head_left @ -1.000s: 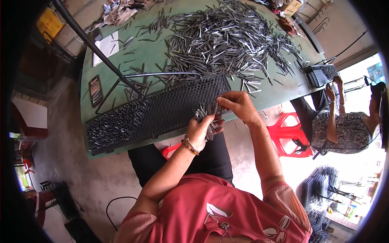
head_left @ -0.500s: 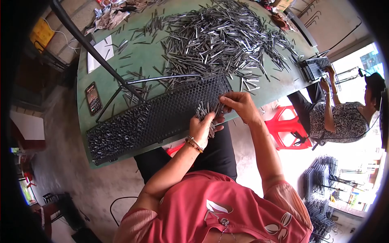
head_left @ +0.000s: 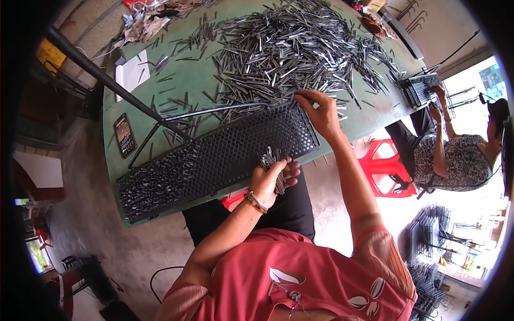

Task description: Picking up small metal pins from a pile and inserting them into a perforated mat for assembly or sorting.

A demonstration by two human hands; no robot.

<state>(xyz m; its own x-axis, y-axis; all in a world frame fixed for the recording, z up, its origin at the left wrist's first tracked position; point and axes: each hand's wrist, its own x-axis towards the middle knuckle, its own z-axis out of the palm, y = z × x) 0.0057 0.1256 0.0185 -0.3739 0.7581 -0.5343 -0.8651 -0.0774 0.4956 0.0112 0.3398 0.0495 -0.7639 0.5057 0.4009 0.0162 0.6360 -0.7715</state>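
A long black perforated rack point(head_left: 230, 155) lies slanted along the near edge of the green table, its left part filled with upright thin metal strips point(head_left: 155, 179) and its right part showing open holes. My left hand point(head_left: 266, 182) is closed around a bundle of thin grey metal strips point(head_left: 272, 159), just in front of the rack's near edge. My right hand point(head_left: 321, 113) is at the rack's far right corner, thumb and fingertips pinched together. Whatever lies between those fingertips is too small to make out.
A big heap of loose metal strips point(head_left: 289, 45) covers the far middle of the table point(head_left: 369, 125). A bent black rod point(head_left: 112, 80) crosses over the rack's left side. On the left lie a phone point(head_left: 125, 136) and white paper point(head_left: 131, 77). Another person point(head_left: 450, 155) works at the right.
My right hand has moved away from the bundle, up to the rack's far right corner. My left hand stays nearly in place, still holding the strips.
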